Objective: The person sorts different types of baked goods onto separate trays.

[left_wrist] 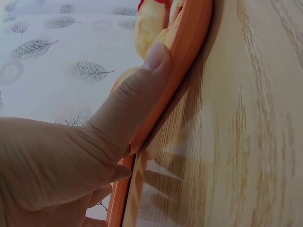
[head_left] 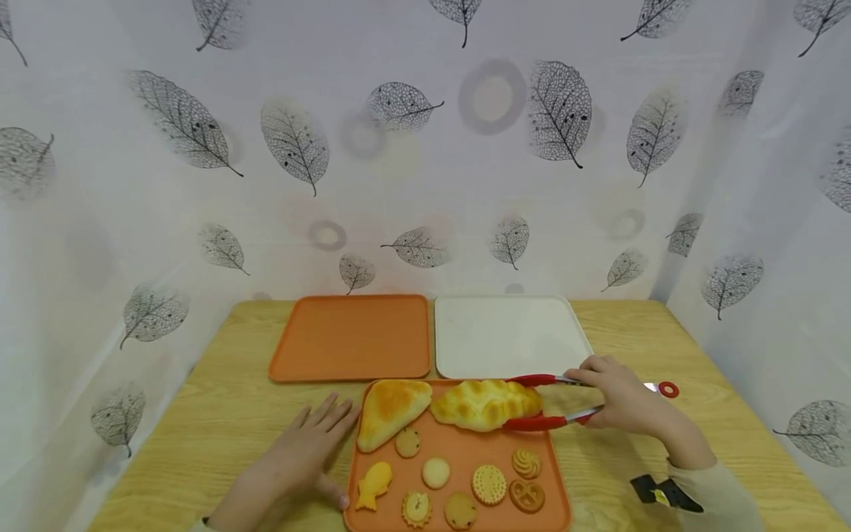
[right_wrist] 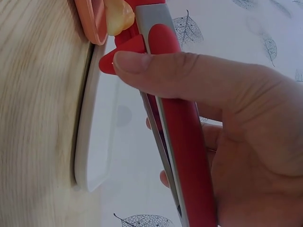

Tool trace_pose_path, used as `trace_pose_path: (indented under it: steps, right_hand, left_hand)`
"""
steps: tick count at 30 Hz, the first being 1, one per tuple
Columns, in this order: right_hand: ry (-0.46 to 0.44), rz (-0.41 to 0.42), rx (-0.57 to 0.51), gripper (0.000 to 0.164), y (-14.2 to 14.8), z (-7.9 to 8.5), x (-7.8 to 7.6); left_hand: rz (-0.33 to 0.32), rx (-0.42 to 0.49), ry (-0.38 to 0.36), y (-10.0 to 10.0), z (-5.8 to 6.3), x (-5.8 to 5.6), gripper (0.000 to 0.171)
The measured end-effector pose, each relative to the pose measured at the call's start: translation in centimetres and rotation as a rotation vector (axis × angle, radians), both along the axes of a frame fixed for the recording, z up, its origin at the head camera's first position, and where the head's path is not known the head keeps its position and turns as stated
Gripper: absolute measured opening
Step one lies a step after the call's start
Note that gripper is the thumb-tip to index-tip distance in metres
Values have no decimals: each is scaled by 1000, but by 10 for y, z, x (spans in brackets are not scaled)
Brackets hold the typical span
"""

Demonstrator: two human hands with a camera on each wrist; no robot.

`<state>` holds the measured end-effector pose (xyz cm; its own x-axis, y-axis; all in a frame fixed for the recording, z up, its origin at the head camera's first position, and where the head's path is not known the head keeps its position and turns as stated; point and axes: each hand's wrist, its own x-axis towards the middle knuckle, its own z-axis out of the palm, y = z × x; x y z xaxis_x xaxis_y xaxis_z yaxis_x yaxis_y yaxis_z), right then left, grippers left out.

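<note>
My right hand (head_left: pixel 621 399) grips red-and-silver tongs (head_left: pixel 537 423), their two red tips on either side of the right end of a braided bread loaf (head_left: pixel 484 405). In the right wrist view, the thumb presses near a red tab on the tongs (right_wrist: pixel 182 151). The loaf lies at the back of the near orange tray (head_left: pixel 462 448), beside a triangular pastry (head_left: pixel 391 410). My left hand (head_left: pixel 292 458) is spread at that tray's left edge. Its thumb lies against the orange rim (left_wrist: pixel 177 64) in the left wrist view.
An orange tray (head_left: pixel 352 336) and a white tray (head_left: pixel 508 336) lie side by side at the back of the wooden table (head_left: pixel 219 414). Several cookies, among them a fish-shaped one (head_left: pixel 374 484) and a pretzel (head_left: pixel 527 496), sit on the near tray. A leaf-patterned curtain (head_left: pixel 412 185) surrounds the table.
</note>
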<state>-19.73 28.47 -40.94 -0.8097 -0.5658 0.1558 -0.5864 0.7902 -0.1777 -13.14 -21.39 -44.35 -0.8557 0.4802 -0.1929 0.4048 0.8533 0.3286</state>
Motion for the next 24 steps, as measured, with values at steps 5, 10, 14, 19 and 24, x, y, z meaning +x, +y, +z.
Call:
trace_pose_path:
  steps: [5, 10, 14, 19, 24]
  right_hand:
    - [-1, -2, -17, 68, 4, 4, 1]
    - [24, 2, -33, 71, 10, 7, 2]
    - [48, 11, -55, 73, 15, 9, 2]
    - [85, 24, -88, 74, 17, 14, 3]
    - [106, 33, -107, 73, 12, 21, -1]
  left_hand:
    - [3, 6, -5, -1, 1, 2, 132]
    - [7, 2, -17, -2, 0, 3, 132]
    - [7, 0, -17, -3, -2, 3, 132]
    - [-2, -9, 11, -2, -3, 1, 132]
    - [-3, -14, 10, -1, -3, 1, 132]
